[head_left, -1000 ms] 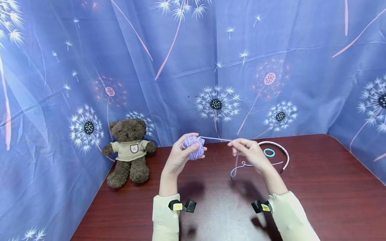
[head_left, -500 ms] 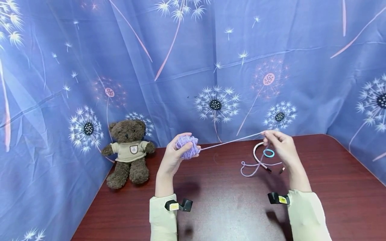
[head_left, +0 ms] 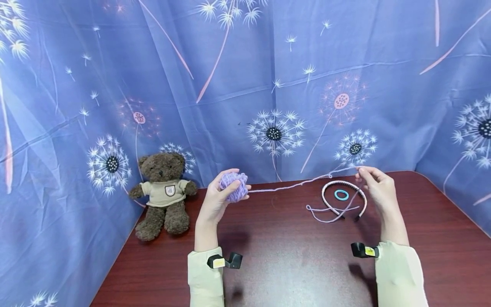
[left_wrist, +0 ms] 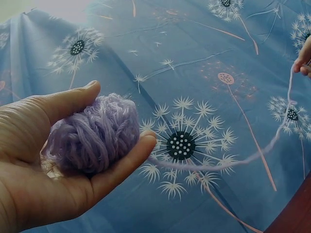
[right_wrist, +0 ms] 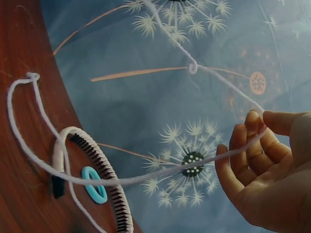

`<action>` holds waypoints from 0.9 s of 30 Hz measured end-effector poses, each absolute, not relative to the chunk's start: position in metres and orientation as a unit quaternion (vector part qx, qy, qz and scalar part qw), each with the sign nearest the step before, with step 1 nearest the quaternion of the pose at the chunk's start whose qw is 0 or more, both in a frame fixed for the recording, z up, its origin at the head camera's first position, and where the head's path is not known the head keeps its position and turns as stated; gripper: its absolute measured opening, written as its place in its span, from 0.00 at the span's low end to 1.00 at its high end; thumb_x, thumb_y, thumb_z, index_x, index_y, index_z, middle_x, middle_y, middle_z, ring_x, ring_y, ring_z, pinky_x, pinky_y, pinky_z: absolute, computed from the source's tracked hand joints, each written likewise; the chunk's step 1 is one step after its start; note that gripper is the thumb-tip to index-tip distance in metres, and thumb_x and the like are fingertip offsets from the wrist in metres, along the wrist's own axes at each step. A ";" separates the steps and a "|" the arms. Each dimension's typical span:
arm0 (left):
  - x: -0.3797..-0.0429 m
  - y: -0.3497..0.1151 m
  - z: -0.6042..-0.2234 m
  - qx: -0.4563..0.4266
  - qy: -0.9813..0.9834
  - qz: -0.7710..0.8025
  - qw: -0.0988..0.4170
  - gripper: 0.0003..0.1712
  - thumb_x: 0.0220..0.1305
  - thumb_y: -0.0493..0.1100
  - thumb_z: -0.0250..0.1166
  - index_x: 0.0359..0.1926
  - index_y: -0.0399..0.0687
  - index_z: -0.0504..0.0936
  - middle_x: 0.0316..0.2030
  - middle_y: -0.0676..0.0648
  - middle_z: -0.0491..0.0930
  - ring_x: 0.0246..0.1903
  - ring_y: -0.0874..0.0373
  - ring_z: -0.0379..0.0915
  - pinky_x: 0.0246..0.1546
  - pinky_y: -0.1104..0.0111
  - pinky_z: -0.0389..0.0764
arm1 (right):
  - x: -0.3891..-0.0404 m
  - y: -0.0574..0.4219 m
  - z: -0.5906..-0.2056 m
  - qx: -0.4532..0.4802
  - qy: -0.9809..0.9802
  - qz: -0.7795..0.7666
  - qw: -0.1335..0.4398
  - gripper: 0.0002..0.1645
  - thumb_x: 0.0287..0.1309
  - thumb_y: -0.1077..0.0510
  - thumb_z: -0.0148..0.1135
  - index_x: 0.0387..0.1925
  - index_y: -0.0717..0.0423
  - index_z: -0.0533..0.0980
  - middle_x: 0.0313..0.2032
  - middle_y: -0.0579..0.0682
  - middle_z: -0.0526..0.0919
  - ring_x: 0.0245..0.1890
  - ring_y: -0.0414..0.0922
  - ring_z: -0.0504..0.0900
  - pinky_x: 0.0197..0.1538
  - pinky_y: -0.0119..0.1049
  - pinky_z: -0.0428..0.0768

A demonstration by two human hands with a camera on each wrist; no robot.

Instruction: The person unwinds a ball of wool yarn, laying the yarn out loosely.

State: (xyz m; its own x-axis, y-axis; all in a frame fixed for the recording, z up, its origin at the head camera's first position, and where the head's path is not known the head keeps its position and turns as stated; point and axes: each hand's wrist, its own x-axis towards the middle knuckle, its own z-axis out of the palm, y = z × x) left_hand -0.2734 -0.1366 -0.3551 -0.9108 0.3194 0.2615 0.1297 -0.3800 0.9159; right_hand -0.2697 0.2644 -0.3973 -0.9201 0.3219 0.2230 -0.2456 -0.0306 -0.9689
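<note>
My left hand (head_left: 213, 201) grips a ball of lilac yarn (head_left: 234, 187) above the table, thumb on one side and fingers on the other. In the left wrist view the yarn ball (left_wrist: 99, 133) sits between thumb and fingers. From it a strand (head_left: 284, 188) runs rightward, sagging a little, to my right hand (head_left: 381, 189), whose thumb and forefinger pinch it. A small curl in the strand (right_wrist: 193, 67) shows in the right wrist view. Past the pinch, the yarn's tail (head_left: 326, 221) hangs down and lies on the table with a small loop at its left.
Below my right hand lie a white headband (head_left: 325, 196) with dark tips and a turquoise ring (head_left: 341, 195), the tail crossing the headband. A brown teddy bear (head_left: 163, 192) in a pale shirt sits at the left. Behind the dark red table (head_left: 280, 251) hangs a blue dandelion-print curtain (head_left: 230, 128).
My right hand has moved rightward, drawing out a longer strand that now sags slightly. My left hand, still holding the ball, has shifted a little left. The tail has slid across the headband.
</note>
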 end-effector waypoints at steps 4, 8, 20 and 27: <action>-0.274 -0.135 -0.355 0.209 0.555 0.802 0.065 0.17 0.69 0.28 0.52 0.55 0.48 0.72 0.41 0.49 0.82 0.39 0.54 0.86 0.38 0.62 0.88 | -0.274 0.256 -0.399 -0.018 -0.679 0.704 0.205 0.14 0.66 0.58 0.58 0.33 0.33 0.81 0.25 0.27 0.83 0.28 0.23 0.80 0.33 0.14 0.77; -0.274 -0.132 -0.356 0.210 0.557 0.801 0.070 0.18 0.69 0.28 0.52 0.55 0.47 0.72 0.41 0.49 0.82 0.39 0.54 0.86 0.38 0.62 0.88 | -0.278 0.243 -0.400 -0.014 -0.721 0.659 0.214 0.08 0.66 0.58 0.59 0.40 0.40 0.82 0.30 0.21 0.80 0.31 0.21 0.78 0.38 0.12 0.76; -0.274 -0.123 -0.358 0.214 0.563 0.794 0.083 0.18 0.69 0.28 0.52 0.57 0.44 0.70 0.42 0.50 0.82 0.40 0.54 0.86 0.38 0.61 0.88 | -0.271 0.137 -0.394 0.138 -0.811 0.563 0.081 0.21 0.68 0.51 0.56 0.57 0.58 0.76 0.53 0.58 0.83 0.48 0.34 0.80 0.59 0.38 0.76; -0.273 -0.116 -0.358 0.210 0.566 0.792 0.095 0.19 0.68 0.28 0.52 0.57 0.43 0.70 0.41 0.48 0.82 0.39 0.54 0.86 0.40 0.61 0.88 | -0.254 0.083 -0.400 0.225 -0.761 0.608 -0.031 0.24 0.69 0.57 0.54 0.60 0.66 0.71 0.54 0.64 0.81 0.58 0.57 0.80 0.61 0.43 0.79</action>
